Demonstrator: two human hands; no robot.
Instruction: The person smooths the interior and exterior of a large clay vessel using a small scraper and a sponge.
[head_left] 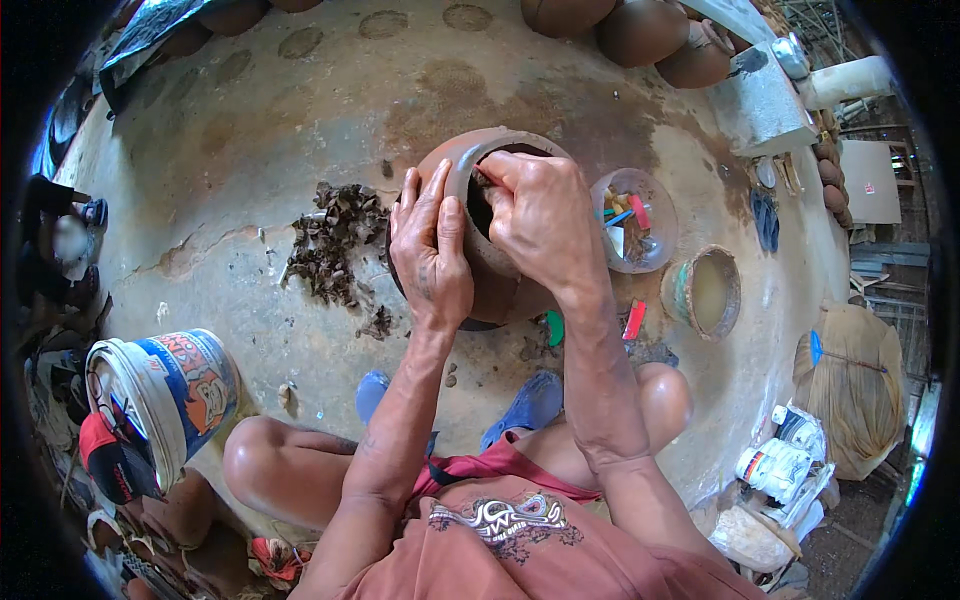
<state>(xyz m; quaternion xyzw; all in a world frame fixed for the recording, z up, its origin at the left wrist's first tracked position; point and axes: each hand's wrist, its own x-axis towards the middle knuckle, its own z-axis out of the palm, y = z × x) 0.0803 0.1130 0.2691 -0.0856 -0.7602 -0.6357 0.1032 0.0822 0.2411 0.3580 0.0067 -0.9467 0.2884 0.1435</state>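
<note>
A round brown clay pot (492,287) sits on the floor in front of me, its wide dark mouth tilted toward the right. My left hand (430,250) lies flat on the pot's outer left side, fingers stretched up toward the rim. Inside the mouth, the fingers of my right hand (540,215) are curled closed at the inner wall; what they hold, if anything, is hidden. Left of the pot lies a heap of dark clay scraps (335,245). A green piece (555,327) and a red piece (634,319) rest on the floor near my right forearm.
To the right stand a clear plastic tub (662,258) of small tools and a small bucket (682,290) of murky water. A white printed bucket (205,385) is at my left. Clay pots (645,32) line the far side, near a pale block (765,115). Blue footwear (525,408) is below the pot.
</note>
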